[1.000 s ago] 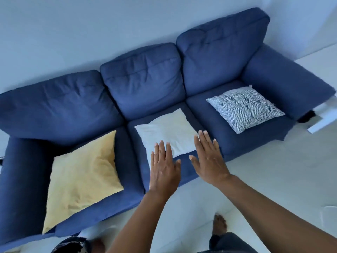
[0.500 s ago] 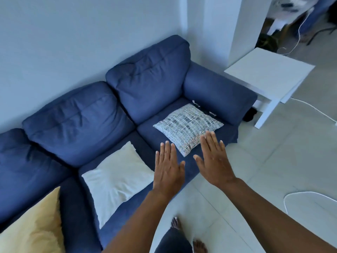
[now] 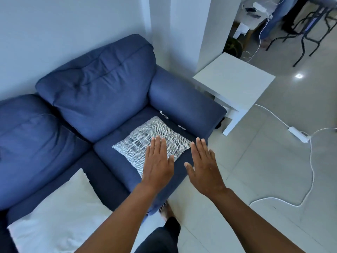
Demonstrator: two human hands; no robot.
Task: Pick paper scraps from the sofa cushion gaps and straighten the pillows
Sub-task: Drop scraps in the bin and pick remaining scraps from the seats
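Nearest, bottom centre: a dark trouser leg (image 3: 164, 234) and a bare foot (image 3: 166, 209) on the pale tiled floor (image 3: 228, 179), close against the sofa's front edge.

Both forearms reach forward from the lower frame. Left hand (image 3: 158, 161) flat, palm down, fingers straight and together, holding nothing; its fingertips overlap the near corner of the striped pillow (image 3: 145, 141) in view, contact not certain. Right hand (image 3: 204, 167) likewise flat and spread, empty, over the seat's front right corner and the floor edge, just right of the pillow.

Near left: white pillow (image 3: 54, 216) lying flat on the middle seat, partly cut off by the frame.

Sofa (image 3: 102, 83) blue, running from lower left to the right armrest (image 3: 184, 105). Striped pillow lies flat on the rightmost seat cushion, turned diamond-wise.

Two small white scraps (image 3: 163, 114) in the gap between that seat cushion and the armrest: one at the far end beside the pillow's far corner, a second (image 3: 181, 127) nearer along the same seam. Both apart from the hands.

Right of the armrest: white side table (image 3: 235, 77), touching or just beside the sofa. On the floor further right, a white power strip (image 3: 299, 134) with its cable looping toward the near side.

Far right: black table legs (image 3: 306, 30) and more white cable.
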